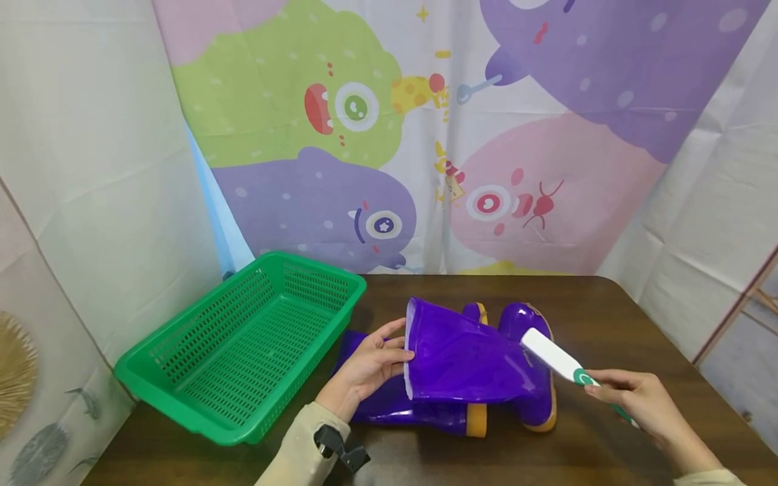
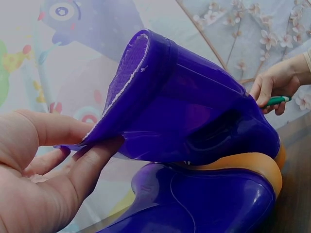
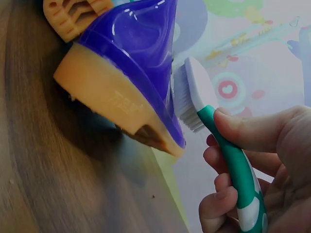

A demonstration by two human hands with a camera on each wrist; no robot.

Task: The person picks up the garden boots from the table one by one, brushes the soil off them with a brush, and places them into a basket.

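My left hand pinches the top rim of a purple rain boot between thumb and fingers, the boot's shaft tilted with its opening toward that hand. In my right hand is a scrub brush with a white head and a green and white handle. Its bristles face the boot's purple upper, right at the surface in the right wrist view. The boot's sole is yellow-orange. A second purple boot lies beneath the held one, partly hidden by it.
A green plastic basket with slotted walls stands on the left of the dark wooden table. Behind the table hangs a curtain with cartoon monsters. White cloth walls close in both sides.
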